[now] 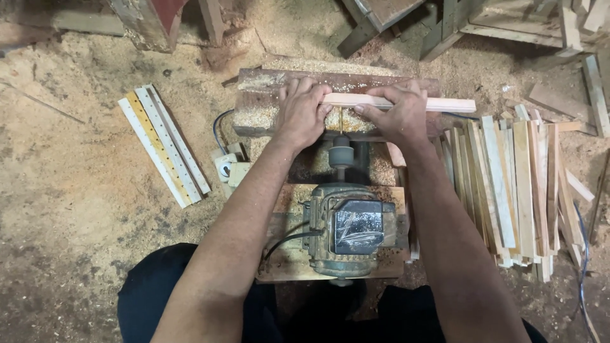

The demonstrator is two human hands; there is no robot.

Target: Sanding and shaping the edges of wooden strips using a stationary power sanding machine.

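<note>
Green motor (346, 232), then both hands (349, 114) gripping wooden slat (406, 103).

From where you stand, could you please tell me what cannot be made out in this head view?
- Where the drill bit meets the wooden strip: hidden between the left hand and right hand.
- Middle of the strip: covered by both hands' fingers.
- Motor front: hidden beneath its body.
- Slat pile, far side: blurred, overlapping.
- Cable: cut off by the bottom edge.

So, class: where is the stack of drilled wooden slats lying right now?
In the head view, the drilled slats lie on the sawdust floor to the person's left, beside the left hand and the motor.
</note>
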